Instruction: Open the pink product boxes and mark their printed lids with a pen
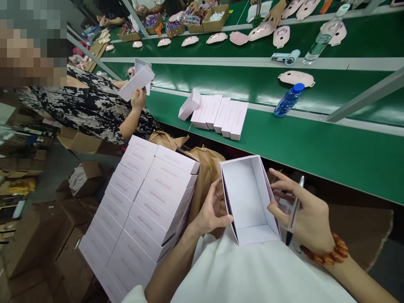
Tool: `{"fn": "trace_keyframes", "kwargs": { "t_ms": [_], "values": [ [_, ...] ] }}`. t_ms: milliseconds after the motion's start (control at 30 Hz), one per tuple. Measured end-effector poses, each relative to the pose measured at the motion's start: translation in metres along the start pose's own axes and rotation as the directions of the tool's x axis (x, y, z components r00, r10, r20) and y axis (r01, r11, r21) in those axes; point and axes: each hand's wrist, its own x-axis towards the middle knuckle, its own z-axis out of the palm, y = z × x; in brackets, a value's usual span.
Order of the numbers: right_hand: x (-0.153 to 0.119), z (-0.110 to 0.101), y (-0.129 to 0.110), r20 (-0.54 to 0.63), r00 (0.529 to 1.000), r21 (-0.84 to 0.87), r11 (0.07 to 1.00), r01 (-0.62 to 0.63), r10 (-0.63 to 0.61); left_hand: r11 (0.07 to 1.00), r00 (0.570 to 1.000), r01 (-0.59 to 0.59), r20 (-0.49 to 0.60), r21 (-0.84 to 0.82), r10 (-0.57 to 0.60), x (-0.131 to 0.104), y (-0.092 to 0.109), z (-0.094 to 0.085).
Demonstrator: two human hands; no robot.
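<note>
An open pale pinkish-white box point(244, 198) is in front of my lap, its bare inside facing me. My left hand point(215, 210) is closed on the box's left wall, thumb at the near edge and fingers behind. At the box's right wall is my right hand point(299, 214), its thumb and fingertips touching or very near that side. A pen point(294, 210) is tucked between the right hand's fingers, slanting with its dark end down. To the left rises a large stack of closed white boxes point(151, 210).
Several white boxes point(221, 113) stand on the green workbench point(315, 151), near a blue-capped bottle point(288, 100). A co-worker point(94, 105) at the left holds box parts point(137, 80). Pink eye-mask-shaped devices point(296, 78) lie along the line. Brown paper point(205, 168) is behind the stack.
</note>
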Motion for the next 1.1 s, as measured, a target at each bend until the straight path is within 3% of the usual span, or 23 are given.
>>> {"fn": "trace_keyframes", "kwargs": {
  "t_ms": [100,200,300,400,467,600,733,867,1000,1100],
  "values": [
    [-0.014,0.008,0.001,-0.116,0.964,-0.212,0.954,0.211,-0.239,1.0,1.0,-0.01,0.011,0.013,0.01,0.001,0.003,0.006],
    [-0.022,0.015,0.003,-0.163,0.942,-0.415,0.886,0.205,-0.294,0.998,1.0,0.002,-0.024,0.062,0.0,0.0,0.009,0.018],
    [-0.027,0.019,0.0,-0.164,0.972,-0.405,0.91,0.089,-0.168,0.982,0.988,-0.001,-0.15,0.187,0.03,-0.004,0.014,0.037],
    [-0.029,0.022,-0.007,-0.04,0.996,-0.294,0.951,-0.092,0.083,0.962,0.97,0.009,-0.236,0.274,0.058,-0.007,0.017,0.054],
    [-0.03,0.025,-0.012,-0.008,0.978,-0.262,0.943,-0.205,0.21,0.954,0.966,0.025,-0.251,0.299,0.054,-0.007,0.017,0.06],
    [-0.028,0.028,-0.019,-0.017,0.947,-0.253,0.915,-0.315,0.321,0.94,0.974,0.048,-0.222,0.339,0.031,-0.005,0.015,0.063],
    [-0.022,0.023,-0.014,0.081,0.878,-0.191,0.872,-0.451,0.471,0.903,0.984,0.041,-0.175,0.428,0.038,-0.007,0.017,0.064],
    [-0.02,0.019,0.0,0.14,0.858,-0.002,0.867,-0.498,0.493,0.872,0.997,-0.014,-0.062,0.489,0.051,0.007,0.023,0.049],
    [-0.024,0.025,0.005,0.251,0.868,0.206,0.852,-0.48,0.428,0.979,0.996,-0.005,0.085,0.206,-0.013,0.038,0.016,0.028],
    [-0.028,0.025,0.002,0.258,0.869,0.251,0.84,-0.481,0.421,0.999,0.995,-0.023,0.094,0.039,0.019,0.055,0.003,0.022]
  ]
}}
